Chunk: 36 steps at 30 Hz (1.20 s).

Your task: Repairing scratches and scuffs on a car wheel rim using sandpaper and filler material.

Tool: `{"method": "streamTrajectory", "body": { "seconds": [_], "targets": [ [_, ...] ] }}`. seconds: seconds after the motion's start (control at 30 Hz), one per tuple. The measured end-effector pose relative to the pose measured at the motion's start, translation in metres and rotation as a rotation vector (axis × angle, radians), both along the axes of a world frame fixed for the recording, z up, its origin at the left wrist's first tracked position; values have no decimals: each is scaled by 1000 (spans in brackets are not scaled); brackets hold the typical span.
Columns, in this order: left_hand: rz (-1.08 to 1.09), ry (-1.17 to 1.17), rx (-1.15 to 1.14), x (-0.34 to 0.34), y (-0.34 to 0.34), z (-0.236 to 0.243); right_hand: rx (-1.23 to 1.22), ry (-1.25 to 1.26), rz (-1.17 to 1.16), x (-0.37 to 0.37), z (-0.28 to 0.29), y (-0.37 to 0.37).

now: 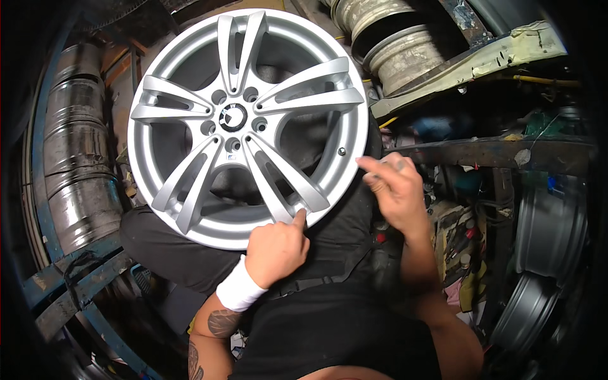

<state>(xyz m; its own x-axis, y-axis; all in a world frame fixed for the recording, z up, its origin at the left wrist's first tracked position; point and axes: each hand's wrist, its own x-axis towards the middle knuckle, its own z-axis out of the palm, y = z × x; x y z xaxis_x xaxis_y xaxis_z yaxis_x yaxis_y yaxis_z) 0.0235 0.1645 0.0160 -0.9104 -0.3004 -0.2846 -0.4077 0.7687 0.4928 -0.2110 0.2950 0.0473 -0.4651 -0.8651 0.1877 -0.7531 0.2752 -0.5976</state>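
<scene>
A silver alloy wheel [348, 126] with paired spokes and a round centre cap [233, 117] lies face up before me, its near edge over my black trousers [171, 250]. At the near rim is my left hand [277, 249], a white band on its wrist. Its index finger reaches out to the end of a spoke, touching or almost touching it, while the other fingers are curled with nothing visible in them. My right hand [398, 190] is beside the right rim, close to the valve stem [342, 151]. Its index finger points at the rim; the thumb is apart and the others are bent.
Shiny stacked wheel barrels [82, 152] stand at the left behind blue metal framing [60, 278]. Dull, worn wheels [405, 54] lie at the far right. A metal beam [494, 150] crosses the right side, with grey wheels [548, 221] below it and clutter around.
</scene>
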Motion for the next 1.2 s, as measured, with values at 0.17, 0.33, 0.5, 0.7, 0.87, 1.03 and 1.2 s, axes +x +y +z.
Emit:
{"method": "streamTrajectory", "body": {
  "seconds": [0.17,0.33,0.5,0.7,0.87,1.03,1.2],
  "targets": [
    [-19,-53,-114,-7,14,21,-161,-195,-208,-10,-11,17],
    [50,-32,-111,-14,17,8,22,13,243,-18,-23,18],
    [84,-24,-170,-10,22,4,214,84,309,-24,-33,18],
    [73,-76,-82,0,3,28,59,25,336,-11,-9,8],
    [288,-19,195,19,-34,57,-126,-515,-1,10,-30,14],
    [334,41,441,33,-31,37,-336,-1367,-41,58,-52,6],
    [257,-16,386,26,-14,25,-174,-1319,-15,61,-59,13]
  ]
}}
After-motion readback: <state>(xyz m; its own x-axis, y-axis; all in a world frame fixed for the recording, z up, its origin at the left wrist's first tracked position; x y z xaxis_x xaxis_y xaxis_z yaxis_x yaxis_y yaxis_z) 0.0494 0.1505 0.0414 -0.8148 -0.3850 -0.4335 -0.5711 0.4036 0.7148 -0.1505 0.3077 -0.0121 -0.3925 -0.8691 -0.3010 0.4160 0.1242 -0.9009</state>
